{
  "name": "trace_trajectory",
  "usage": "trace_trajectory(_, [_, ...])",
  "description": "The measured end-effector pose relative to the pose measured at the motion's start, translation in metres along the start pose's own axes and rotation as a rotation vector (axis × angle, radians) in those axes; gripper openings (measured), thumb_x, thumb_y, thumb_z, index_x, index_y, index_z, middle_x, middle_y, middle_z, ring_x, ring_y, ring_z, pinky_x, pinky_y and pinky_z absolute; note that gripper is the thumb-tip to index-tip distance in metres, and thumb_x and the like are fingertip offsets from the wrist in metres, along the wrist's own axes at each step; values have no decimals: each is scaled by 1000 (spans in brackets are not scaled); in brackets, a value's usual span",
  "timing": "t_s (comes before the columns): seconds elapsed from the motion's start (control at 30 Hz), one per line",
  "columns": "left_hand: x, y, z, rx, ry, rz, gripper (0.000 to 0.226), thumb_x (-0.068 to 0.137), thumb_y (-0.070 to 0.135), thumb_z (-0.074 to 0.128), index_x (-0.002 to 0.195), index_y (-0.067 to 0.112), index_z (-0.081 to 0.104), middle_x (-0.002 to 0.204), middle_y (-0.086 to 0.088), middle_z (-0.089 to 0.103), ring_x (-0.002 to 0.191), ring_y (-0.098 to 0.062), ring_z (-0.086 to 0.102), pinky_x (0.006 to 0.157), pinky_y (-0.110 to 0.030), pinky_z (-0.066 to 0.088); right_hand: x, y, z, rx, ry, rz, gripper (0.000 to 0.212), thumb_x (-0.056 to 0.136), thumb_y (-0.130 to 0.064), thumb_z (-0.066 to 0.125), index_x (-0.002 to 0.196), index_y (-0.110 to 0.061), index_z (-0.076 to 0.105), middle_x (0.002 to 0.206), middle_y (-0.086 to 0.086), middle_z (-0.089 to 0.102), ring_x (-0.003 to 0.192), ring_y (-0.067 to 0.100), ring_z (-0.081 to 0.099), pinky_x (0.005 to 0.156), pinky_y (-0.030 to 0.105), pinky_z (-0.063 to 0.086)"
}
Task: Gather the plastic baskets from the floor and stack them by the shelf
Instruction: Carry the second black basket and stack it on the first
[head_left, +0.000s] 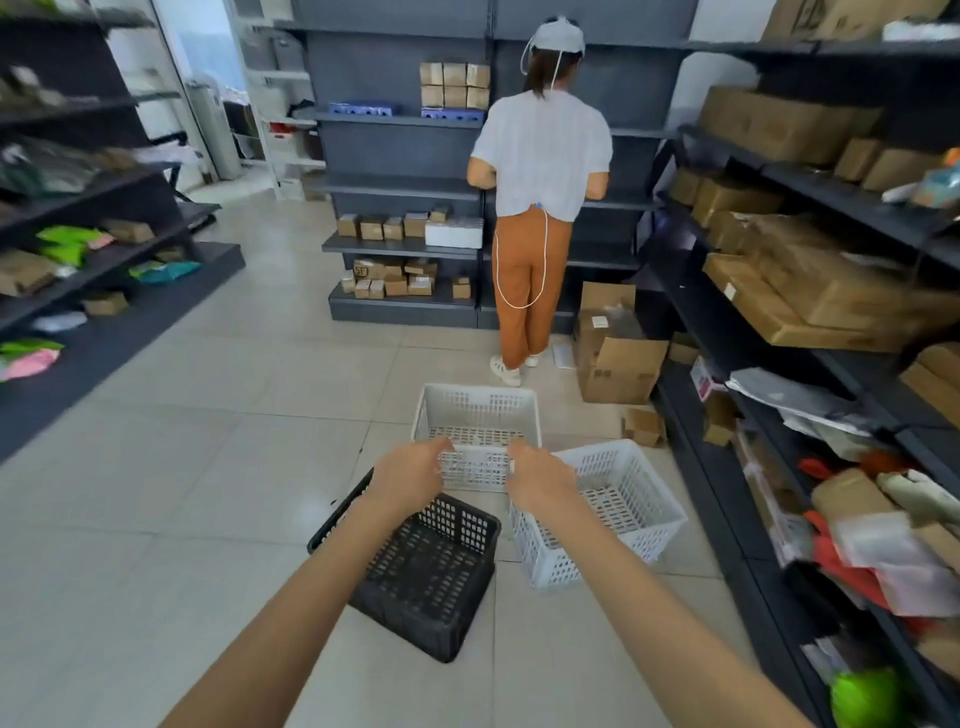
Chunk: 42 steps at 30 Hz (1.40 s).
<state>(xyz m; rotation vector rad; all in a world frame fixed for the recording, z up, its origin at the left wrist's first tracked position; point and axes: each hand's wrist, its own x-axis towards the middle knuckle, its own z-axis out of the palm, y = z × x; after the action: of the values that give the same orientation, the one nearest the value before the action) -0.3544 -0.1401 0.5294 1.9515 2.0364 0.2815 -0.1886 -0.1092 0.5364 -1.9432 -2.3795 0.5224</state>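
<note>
Three empty plastic baskets stand on the tiled floor. The far white basket (477, 415) sits upright in the middle. My left hand (410, 475) and my right hand (540, 480) both reach to its near rim, fingers curled at the edge; whether they grip it I cannot tell. A black basket (431, 571) lies under my left forearm, closer to me. A second white basket (608, 512) stands to the right of my right hand, near the right shelf.
A person in a white shirt and orange trousers (535, 218) stands just beyond the baskets, facing the back shelf (405, 244). Open cardboard boxes (615, 348) sit on the floor at right. Dark shelving (727, 467) with parcels lines both sides.
</note>
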Motion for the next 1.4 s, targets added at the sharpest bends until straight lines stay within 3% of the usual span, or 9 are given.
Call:
trace_trajectory(0.2, [25, -89, -3, 100, -122, 97, 50, 85, 9, 44, 132, 24, 43, 128, -7, 60, 113, -29, 57, 87, -39, 48, 40, -31, 40, 6, -59, 80, 37, 91, -13, 45, 128, -14, 43, 127, 11, 57, 115, 31, 54, 90, 37, 44])
trace_trajectory(0.4, [77, -139, 1, 37, -184, 106, 53, 86, 11, 45, 137, 25, 40, 131, -8, 57, 113, -29, 57, 85, -35, 46, 81, -50, 76, 18, -124, 176, 59, 89, -12, 46, 144, -18, 26, 125, 12, 59, 112, 30, 57, 85, 37, 47])
trace_trajectory(0.5, [117, -155, 8, 18, -206, 101, 53, 88, 17, 45, 140, 23, 35, 136, -9, 53, 118, -29, 54, 90, -37, 46, 108, -42, 90, -15, -141, 209, 50, 89, -13, 45, 137, -18, 35, 124, 9, 60, 112, 28, 58, 86, 36, 48])
trace_trajectory(0.63, [159, -172, 16, -30, -165, 61, 52, 88, 19, 45, 139, 24, 35, 130, -8, 58, 110, -29, 58, 85, -38, 48, 147, -32, 100, -51, -184, 273, 43, 90, -15, 44, 131, -19, 36, 121, 7, 61, 108, 27, 60, 85, 38, 48])
trace_trajectory(0.9, [233, -232, 50, -48, -231, 42, 52, 89, 19, 45, 139, 27, 33, 120, -7, 63, 103, -28, 61, 82, -38, 50, 212, -27, 134, 24, -154, 443, 63, 86, -18, 49, 142, -17, 19, 125, 14, 56, 110, 34, 57, 88, 41, 46])
trace_trajectory(1.27, [322, -368, 141, -26, -289, -115, 45, 90, 23, 43, 134, 31, 40, 117, 1, 65, 104, -23, 62, 87, -38, 48, 236, -21, 295, 80, -362, 711, 67, 84, -15, 42, 144, -23, 13, 116, 6, 59, 89, 27, 62, 66, 30, 42])
trace_trajectory(1.4, [349, -423, 194, 7, -367, -92, 48, 88, 25, 47, 135, 29, 39, 119, 2, 65, 104, -22, 62, 87, -38, 47, 244, -10, 364, 148, -351, 785, 69, 82, -12, 48, 144, -19, 19, 120, 11, 56, 102, 30, 57, 74, 36, 48])
